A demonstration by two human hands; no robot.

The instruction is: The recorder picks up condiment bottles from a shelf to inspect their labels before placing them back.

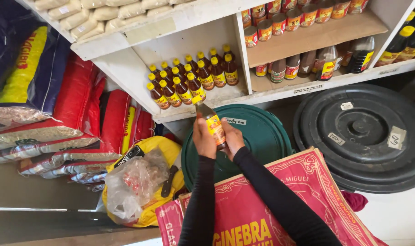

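Nearest the camera, a red cardboard box (280, 205) with gold lettering, under two forearms in black sleeves. Just beyond, left hand (204, 139) and right hand (232, 138) wrapped together around one small brown bottle (213, 124) with a yellow cap and orange label, fingers of both clenched on its lower body, cap tilted up toward the shelf edge. Bottle held in the air just in front of the white shelf (216, 98), above a green round lid (262, 134). To the left, a yellow bag (146, 148) with a crumpled clear plastic bag (134, 184) lying on it, and a dark knife handle (168, 181) beside. Further left, stacked red and white sacks (75, 114). To the right, a large black round lid (367, 136) with paper tags. Further back, on the shelf, rows of matching yellow-capped bottles (189, 79) standing upright, close together. In the next compartment, dark sauce bottles (326, 61), and above them cans (289, 20) in a row. Topmost, pale packets (102, 13) lined along the upper shelf.
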